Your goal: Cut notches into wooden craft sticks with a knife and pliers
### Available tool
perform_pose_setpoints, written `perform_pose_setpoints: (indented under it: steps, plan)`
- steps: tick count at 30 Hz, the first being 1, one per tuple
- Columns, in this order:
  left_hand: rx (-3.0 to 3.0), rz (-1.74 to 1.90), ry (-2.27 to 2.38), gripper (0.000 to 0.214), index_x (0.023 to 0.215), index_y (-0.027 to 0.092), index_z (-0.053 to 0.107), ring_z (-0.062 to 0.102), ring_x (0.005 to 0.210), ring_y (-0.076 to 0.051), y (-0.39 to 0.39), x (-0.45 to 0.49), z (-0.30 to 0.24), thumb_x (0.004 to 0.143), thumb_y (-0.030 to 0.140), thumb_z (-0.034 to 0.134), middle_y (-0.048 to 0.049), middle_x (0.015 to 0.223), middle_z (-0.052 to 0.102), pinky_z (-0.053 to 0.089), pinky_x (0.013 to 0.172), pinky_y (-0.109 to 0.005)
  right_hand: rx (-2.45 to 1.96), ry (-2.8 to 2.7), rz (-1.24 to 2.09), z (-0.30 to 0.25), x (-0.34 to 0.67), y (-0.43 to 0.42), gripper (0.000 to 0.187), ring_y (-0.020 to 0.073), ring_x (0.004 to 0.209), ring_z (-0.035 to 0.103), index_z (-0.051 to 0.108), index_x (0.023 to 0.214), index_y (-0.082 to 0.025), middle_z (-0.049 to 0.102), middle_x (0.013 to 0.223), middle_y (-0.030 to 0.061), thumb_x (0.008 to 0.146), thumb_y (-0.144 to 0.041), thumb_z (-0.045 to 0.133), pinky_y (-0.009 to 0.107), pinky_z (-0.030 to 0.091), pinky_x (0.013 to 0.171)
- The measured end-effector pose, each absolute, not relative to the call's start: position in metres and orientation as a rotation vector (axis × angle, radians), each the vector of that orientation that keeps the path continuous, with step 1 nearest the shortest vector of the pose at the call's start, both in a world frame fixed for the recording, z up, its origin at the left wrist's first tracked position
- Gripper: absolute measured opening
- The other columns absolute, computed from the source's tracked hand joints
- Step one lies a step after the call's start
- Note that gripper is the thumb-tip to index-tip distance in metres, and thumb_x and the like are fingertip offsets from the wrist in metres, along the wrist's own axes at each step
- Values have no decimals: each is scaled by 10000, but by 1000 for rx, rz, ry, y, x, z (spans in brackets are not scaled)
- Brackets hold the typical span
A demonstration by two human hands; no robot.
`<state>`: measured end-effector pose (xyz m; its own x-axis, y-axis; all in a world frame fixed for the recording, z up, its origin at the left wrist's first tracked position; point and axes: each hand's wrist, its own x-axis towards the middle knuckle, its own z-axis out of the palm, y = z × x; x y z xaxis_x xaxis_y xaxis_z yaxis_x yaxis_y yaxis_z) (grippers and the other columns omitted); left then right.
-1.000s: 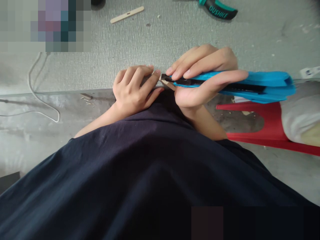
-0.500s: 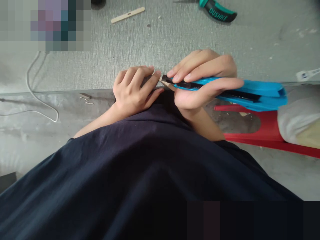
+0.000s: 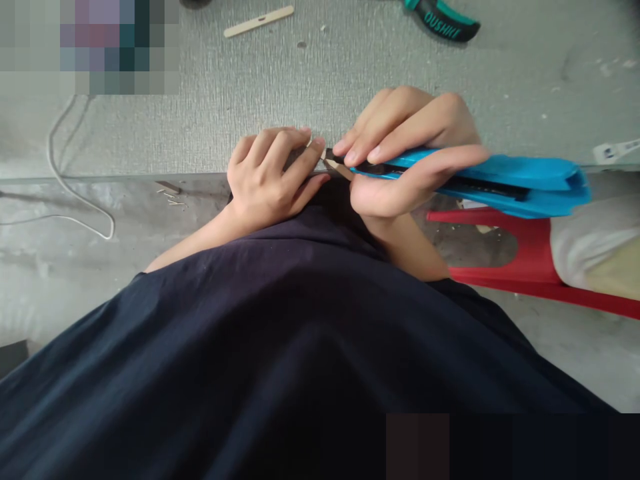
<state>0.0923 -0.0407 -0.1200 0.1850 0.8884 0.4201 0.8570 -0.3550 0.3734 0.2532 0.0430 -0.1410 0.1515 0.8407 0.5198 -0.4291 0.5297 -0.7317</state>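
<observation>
My right hand (image 3: 415, 147) is wrapped round a blue utility knife (image 3: 530, 180) with a black slider, its handle pointing right and its tip towards my left hand. My left hand (image 3: 273, 167) is closed at the table's front edge, thumb and index finger pinched on a thin wooden stick (image 3: 339, 167). A short end of the stick sticks out beside the knife's tip; the rest is hidden by my fingers. The knife's tip meets the stick, but how far the blade is out cannot be made out.
On the grey table (image 3: 200, 127) lie a flat wooden stick (image 3: 259, 21) with a dark slot and a green-and-black tool handle (image 3: 445, 20). A white cable (image 3: 56, 170) hangs over the edge at left. A red stool (image 3: 533, 253) stands at right, near a person's light clothing (image 3: 580, 240). Wood scraps (image 3: 171, 195) lie on the floor.
The knife in my right hand has tilted slightly, its rear end shifting right. My left hand keeps its pinch on the stick. The whole view has shifted a little.
</observation>
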Motion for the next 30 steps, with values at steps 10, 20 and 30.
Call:
perform_pose_setpoints:
  steps: [10,20,30]
  plan:
    - [2351,873,1766,890,1486,360,801,773,1457,-445,-40,92,-120,1081,1002,337,-149,1431,842,556,1200,-633,-328,-970,698,-103,241,25,701,90,458,554,445,728,-245,319,602,-56,1201,-759,387,254,432,504]
    - [2360,891,1784,875,1430,362,818,790,1427,-445,-41,94,-117,1078,1007,344,-136,1415,852,563,1180,-655,-346,-1055,561,-89,247,18,858,84,457,561,421,690,-223,328,570,-38,1224,-844,162,251,475,522]
    - [2378,889,1759,868,1499,371,792,790,1413,-438,-40,91,-120,1078,1003,372,-136,1428,842,560,1188,-642,-216,-934,593,-90,234,34,773,80,493,587,605,727,-279,448,581,-54,1233,-823,390,235,460,474]
